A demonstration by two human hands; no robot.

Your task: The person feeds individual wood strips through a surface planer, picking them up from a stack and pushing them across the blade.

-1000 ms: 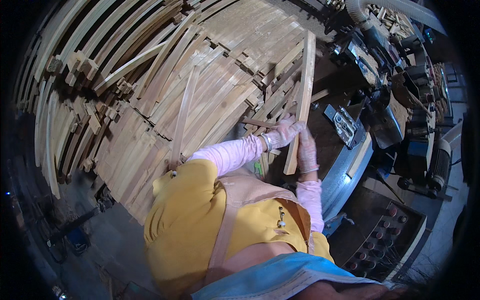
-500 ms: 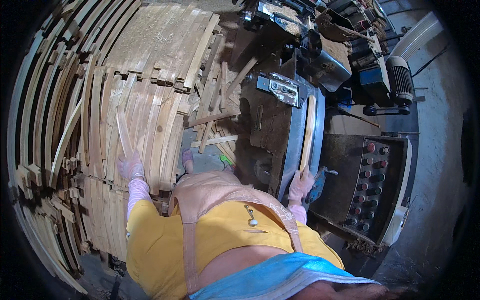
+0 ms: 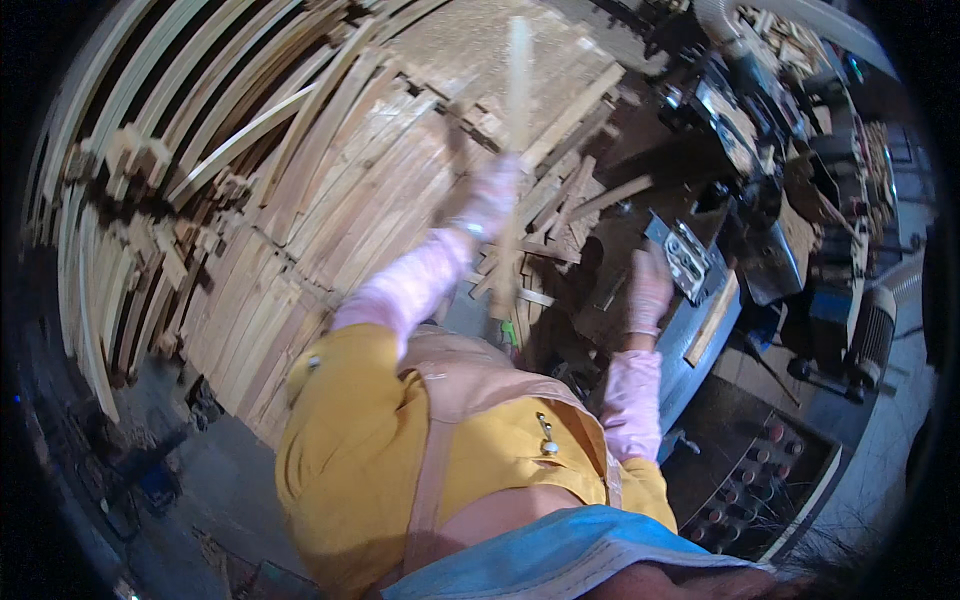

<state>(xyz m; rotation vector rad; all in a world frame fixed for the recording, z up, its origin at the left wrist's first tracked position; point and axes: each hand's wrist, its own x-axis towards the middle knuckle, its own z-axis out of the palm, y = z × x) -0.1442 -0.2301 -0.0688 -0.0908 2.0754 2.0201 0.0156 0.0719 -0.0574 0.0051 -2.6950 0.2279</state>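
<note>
My left hand (image 3: 492, 200), in a pale glove, grips a long wooden strip (image 3: 517, 95), blurred by motion. The strip stands lengthwise over the gap between the stacked wood and the machine, its lower end pointing toward my body. Beside the metal guide block (image 3: 688, 258) is my right hand (image 3: 650, 292), also gloved, over the machine's near-left edge. Its fingers look stretched out with nothing in them, though slightly smeared. Another wooden strip (image 3: 712, 320) lies on the machine's table (image 3: 690, 375), apart from my right hand.
Stacked wooden strips (image 3: 370, 190) fill the left side, with curved pieces (image 3: 190, 60) beyond. Loose offcuts (image 3: 570, 205) lie between stack and machine. A panel of round buttons (image 3: 750, 470) stands at the right, near a motor (image 3: 868, 335) and a hose (image 3: 905, 280).
My left hand has lifted a strip from the stack and carried it right. My right hand has left the strip on the machine's table and moved forward. The whole view has turned.
</note>
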